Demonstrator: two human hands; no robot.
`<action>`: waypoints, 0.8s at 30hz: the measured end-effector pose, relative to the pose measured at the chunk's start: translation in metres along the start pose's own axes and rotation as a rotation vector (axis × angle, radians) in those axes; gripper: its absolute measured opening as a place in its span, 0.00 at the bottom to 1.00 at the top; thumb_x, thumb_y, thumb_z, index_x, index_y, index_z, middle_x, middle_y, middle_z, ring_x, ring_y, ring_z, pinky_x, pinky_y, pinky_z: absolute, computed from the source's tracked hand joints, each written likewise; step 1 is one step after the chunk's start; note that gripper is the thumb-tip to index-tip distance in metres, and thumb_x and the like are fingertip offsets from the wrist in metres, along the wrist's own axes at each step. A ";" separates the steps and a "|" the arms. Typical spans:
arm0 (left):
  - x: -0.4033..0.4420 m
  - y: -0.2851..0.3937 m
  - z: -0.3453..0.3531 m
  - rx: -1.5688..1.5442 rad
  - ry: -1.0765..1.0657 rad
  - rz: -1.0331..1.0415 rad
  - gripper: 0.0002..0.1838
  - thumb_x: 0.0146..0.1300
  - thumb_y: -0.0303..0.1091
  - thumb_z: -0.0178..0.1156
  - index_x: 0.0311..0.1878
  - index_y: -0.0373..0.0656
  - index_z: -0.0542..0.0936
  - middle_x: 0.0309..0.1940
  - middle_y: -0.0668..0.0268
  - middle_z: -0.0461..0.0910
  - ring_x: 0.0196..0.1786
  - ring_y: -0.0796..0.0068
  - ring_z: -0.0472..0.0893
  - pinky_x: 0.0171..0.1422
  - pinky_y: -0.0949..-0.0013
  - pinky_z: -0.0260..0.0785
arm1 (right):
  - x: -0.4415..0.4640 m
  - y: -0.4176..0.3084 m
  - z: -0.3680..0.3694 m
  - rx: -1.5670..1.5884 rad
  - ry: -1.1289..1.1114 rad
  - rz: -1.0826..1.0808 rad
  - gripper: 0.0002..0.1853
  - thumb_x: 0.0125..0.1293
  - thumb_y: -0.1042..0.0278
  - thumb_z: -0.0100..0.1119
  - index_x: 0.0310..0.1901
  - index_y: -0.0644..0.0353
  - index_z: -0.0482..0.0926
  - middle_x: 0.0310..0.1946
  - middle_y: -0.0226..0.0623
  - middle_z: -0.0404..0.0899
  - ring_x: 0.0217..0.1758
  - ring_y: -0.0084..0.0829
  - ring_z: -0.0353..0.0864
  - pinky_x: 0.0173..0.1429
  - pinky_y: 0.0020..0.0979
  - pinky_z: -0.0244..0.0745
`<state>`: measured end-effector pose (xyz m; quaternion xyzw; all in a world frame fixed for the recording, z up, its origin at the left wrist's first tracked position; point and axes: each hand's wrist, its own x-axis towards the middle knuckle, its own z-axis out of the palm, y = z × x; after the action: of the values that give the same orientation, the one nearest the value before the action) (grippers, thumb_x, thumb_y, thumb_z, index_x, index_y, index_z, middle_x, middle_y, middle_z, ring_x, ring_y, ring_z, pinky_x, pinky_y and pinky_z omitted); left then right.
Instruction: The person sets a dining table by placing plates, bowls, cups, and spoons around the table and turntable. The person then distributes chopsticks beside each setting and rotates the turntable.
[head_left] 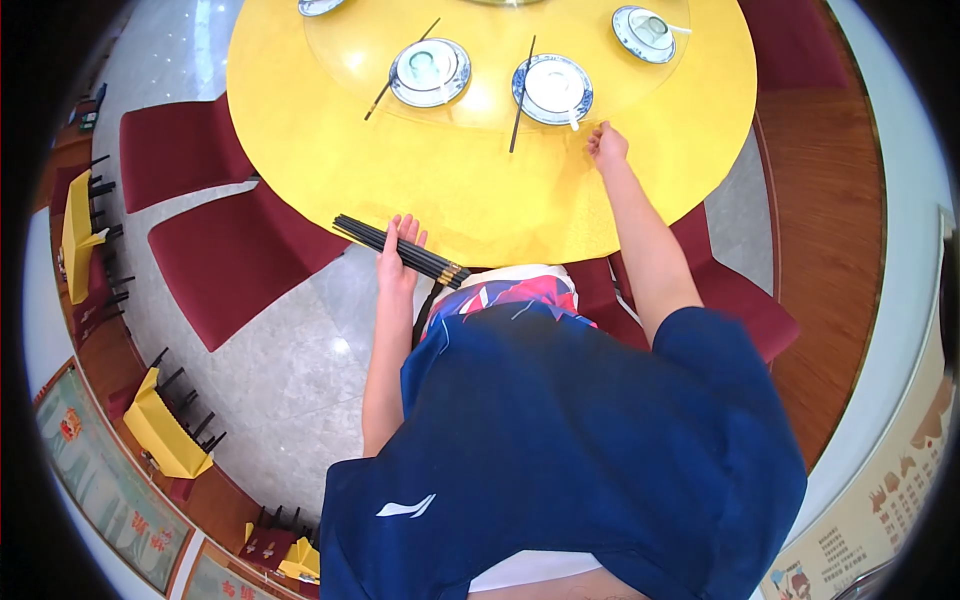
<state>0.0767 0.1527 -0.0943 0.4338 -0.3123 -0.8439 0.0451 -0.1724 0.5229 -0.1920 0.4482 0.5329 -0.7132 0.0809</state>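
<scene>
A bundle of black chopsticks (430, 265) with gold ends lies across my left hand (402, 245), held near the table's front edge. Over the yellow tabletop, my right hand (607, 146) has its fingers curled together, just right of and below a blue-rimmed place setting (553, 88) with a white spoon. I cannot make out whether anything is in those fingers. A dark chopstick pair (522, 95) lies on that setting's left side. Further left is another plate with a bowl (430, 72), with chopsticks (402, 70) slanting beside it.
The round yellow table (300, 140) carries a glass turntable and another setting (644, 34) at the upper right. Dark red chairs (225, 265) stand at the left, and more (735, 300) at the right. Other yellow-covered tables (165, 430) are at the far left.
</scene>
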 end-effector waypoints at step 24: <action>-0.040 0.004 0.050 0.118 -0.425 -0.128 0.29 0.67 0.29 0.50 0.68 0.29 0.56 0.66 0.43 0.62 0.69 0.53 0.66 0.67 0.47 0.66 | -0.209 0.058 -0.009 -1.038 -1.158 0.126 0.22 0.69 0.45 0.48 0.47 0.55 0.80 0.32 0.29 0.83 0.25 0.19 0.79 0.26 0.22 0.67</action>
<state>0.0621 0.1876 -0.0424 0.2669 -0.3355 -0.8978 -0.1007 -0.0106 0.4304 -0.0806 -0.0613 0.6450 -0.4868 0.5859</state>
